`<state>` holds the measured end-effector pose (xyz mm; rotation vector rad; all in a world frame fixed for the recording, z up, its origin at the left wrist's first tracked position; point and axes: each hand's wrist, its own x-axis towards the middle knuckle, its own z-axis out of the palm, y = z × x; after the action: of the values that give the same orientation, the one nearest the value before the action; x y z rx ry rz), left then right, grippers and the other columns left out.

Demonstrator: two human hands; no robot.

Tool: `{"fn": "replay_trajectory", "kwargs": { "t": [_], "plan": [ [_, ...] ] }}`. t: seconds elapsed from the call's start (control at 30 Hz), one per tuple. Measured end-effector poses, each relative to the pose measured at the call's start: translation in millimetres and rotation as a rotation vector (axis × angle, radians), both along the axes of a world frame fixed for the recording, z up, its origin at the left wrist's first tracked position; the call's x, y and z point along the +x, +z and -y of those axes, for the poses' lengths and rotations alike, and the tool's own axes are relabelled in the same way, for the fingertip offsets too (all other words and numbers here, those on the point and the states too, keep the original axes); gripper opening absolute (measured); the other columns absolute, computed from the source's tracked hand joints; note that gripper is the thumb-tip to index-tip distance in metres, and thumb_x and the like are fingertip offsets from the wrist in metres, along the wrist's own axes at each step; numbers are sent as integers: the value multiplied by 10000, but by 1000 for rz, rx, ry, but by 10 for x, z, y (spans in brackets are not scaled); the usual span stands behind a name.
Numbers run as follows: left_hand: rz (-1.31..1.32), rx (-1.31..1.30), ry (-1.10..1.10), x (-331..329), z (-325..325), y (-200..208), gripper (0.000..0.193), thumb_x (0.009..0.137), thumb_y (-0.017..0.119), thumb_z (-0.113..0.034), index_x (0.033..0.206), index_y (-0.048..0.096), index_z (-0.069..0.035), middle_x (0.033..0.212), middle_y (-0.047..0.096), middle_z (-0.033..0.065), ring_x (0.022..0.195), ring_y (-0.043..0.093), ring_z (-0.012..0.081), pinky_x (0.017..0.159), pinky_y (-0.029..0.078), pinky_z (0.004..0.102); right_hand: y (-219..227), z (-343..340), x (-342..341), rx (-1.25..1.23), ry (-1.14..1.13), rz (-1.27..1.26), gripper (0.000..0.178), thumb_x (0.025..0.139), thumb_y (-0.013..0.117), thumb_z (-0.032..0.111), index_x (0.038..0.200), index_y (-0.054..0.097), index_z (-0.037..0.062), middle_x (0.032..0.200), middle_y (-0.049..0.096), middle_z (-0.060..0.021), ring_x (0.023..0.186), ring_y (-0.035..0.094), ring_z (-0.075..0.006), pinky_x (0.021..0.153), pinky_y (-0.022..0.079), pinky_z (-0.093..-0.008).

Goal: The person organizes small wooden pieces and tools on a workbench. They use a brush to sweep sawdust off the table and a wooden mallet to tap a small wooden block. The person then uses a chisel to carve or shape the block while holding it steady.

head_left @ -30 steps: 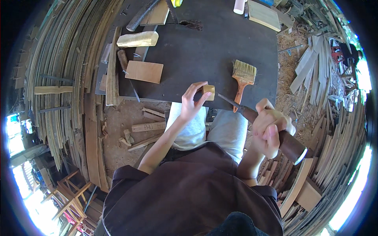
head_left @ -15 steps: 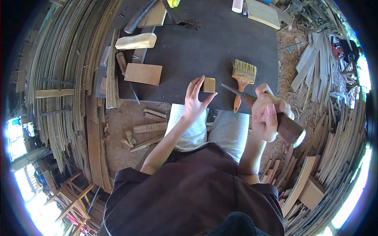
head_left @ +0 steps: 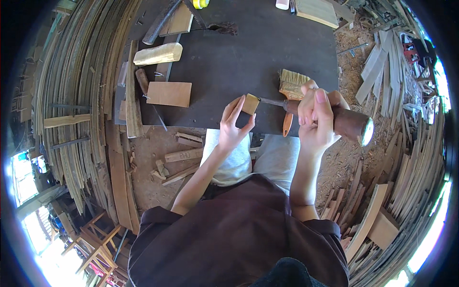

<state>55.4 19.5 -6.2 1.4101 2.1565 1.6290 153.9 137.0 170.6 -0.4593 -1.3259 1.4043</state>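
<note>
In the last half second, the small wooden block [head_left: 250, 104] has turned from straight to tilted, and the metal blade [head_left: 272, 101] of the chisel-like tool [head_left: 352, 126], which was apart from it, now reaches its right corner. Whether it truly touches is too small to tell, but it seems that block and tool are now being brought together. The block is at the centre of the frame, over the near edge of the dark surface [head_left: 229, 62]. The left hand [head_left: 232, 126] pinches it between the fingers and the thumb, with the forearm rising from lower left. The right hand [head_left: 320, 117] is wrapped firmly around the brown handle, which points to the right, and it partly covers the brush [head_left: 292, 81] lying behind.
</note>
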Motion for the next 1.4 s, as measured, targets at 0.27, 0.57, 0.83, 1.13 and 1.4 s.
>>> {"fn": "replay_trajectory", "kwargs": {
  "t": [0.27, 0.57, 0.83, 1.13, 1.4],
  "plan": [
    [-4, -7, 1, 0, 4, -21, 608, 718, 739, -40, 1291, 535, -36, 1173, 583, 168, 1034, 597, 321, 874, 506, 387, 52, -24, -39, -80, 7, 11, 342, 902, 516, 64, 607, 355, 128, 447, 359, 8, 380, 301, -83, 692, 373, -342],
    [-50, 42, 19, -10, -20, 65, 605, 703, 738, -28, 1278, 549, -44, 1093, 629, 149, 942, 655, 300, 791, 556, 366, 175, -15, -30, -103, -2, 1, 360, 900, 531, 71, 601, 340, 134, 450, 351, 15, 372, 290, -79, 674, 368, -319],
    [-70, 35, -61, -28, -5, 43, 613, 698, 745, -30, 1279, 548, -44, 1101, 629, 147, 940, 658, 293, 786, 557, 357, -6, 49, -167, -196, -90, 89, 292, 847, 603, -12, 619, 442, 73, 490, 404, 9, 379, 335, -68, 452, 347, -228],
    [-19, 44, -73, 21, 41, 159, 599, 701, 748, -21, 1269, 557, -37, 1124, 629, 164, 975, 654, 291, 826, 540, 347, 93, 145, -55, -137, -83, 72, 336, 875, 593, 39, 618, 385, 102, 476, 380, 11, 397, 323, -69, 662, 443, -284],
    [82, 24, -26, 26, 158, 135, 495, 776, 699, -39, 1246, 546, -31, 1107, 627, 171, 963, 649, 300, 827, 525, 368, 155, 329, 342, -140, -160, 82, 335, 867, 562, 38, 596, 382, 118, 464, 372, 19, 396, 310, -64, 644, 368, -278]
  ]
}}
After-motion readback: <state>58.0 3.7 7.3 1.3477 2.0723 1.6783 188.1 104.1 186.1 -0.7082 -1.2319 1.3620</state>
